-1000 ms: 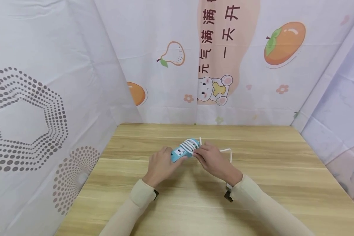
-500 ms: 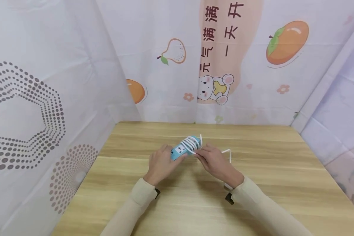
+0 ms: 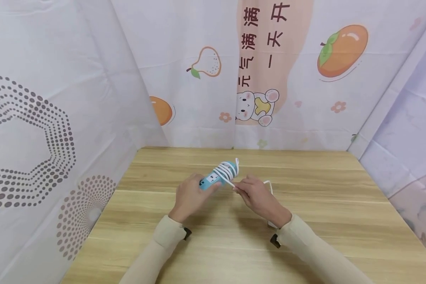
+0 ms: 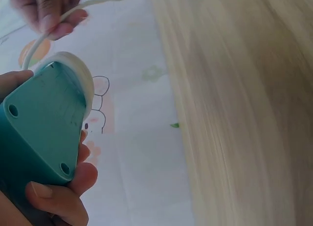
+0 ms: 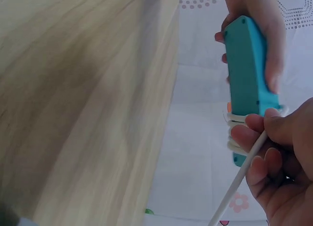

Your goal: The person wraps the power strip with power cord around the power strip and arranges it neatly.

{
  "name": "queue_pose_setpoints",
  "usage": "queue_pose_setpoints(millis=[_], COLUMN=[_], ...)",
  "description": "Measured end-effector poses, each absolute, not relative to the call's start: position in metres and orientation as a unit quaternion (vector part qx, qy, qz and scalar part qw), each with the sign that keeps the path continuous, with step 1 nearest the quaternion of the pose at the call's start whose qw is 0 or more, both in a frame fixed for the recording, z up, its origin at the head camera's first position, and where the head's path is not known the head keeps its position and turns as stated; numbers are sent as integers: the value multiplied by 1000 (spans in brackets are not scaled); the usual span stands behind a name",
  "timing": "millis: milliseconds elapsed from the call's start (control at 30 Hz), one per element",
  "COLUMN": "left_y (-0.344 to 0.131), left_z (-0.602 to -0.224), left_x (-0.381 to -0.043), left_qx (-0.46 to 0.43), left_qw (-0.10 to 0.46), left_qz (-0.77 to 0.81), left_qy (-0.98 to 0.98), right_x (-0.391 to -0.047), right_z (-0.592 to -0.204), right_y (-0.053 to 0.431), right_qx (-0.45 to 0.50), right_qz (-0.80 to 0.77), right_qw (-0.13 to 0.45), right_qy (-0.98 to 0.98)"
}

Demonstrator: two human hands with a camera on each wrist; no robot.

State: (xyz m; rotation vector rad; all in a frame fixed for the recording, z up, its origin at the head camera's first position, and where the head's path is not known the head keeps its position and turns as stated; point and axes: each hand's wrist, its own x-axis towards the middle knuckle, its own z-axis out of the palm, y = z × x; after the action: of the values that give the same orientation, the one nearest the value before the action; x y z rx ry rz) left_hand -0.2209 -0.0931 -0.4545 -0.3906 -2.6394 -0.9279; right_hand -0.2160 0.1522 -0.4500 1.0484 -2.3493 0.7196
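A teal power strip [image 3: 207, 181] with white sockets is held at its near left end by my left hand [image 3: 189, 199], fingers and thumb wrapped around it. Several turns of white cord [image 3: 224, 170] circle its far right end. My right hand [image 3: 259, 199] pinches that cord just right of the strip, and a short taut length runs between the fingers and the coils. In the right wrist view the cord [image 5: 234, 184] passes between thumb and fingers. The left wrist view shows the flat underside of the power strip [image 4: 46, 113], with the sockets hidden.
A wooden table [image 3: 213, 252] lies below both hands. Loose cord bends behind my right hand, and a white end piece [image 3: 271, 225] shows beside the right wrist. Printed curtains [image 3: 184, 102] enclose the table at the back and both sides.
The right hand has drawn slightly away from the strip, with more cord showing between its fingers and the coils. The strip and left hand have shifted a little left in view.
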Motion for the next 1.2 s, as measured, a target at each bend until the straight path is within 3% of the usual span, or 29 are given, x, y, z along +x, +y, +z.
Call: queue_pose_setpoints(millis=[333, 700, 933, 1200], left_y=[-99, -104, -106, -109], left_z=[-450, -452, -447, -447], left_x=[-224, -229, -227, -224], left_qx=[-136, -147, -145, -226], left_qw=[77, 1, -89, -143], left_qz=[-420, -514, -618, -589], left_qy=[-894, -845, -767, -763], right_x=[-220, -217, -218, -219], right_z=[-454, -460, -460, -468], right_y=[149, 151, 150, 149], right_qx=[382, 370, 364, 369], right_qz=[292, 303, 321, 287], right_qw=[251, 234, 208, 206], right_qy=[-840, -846, -849, -859])
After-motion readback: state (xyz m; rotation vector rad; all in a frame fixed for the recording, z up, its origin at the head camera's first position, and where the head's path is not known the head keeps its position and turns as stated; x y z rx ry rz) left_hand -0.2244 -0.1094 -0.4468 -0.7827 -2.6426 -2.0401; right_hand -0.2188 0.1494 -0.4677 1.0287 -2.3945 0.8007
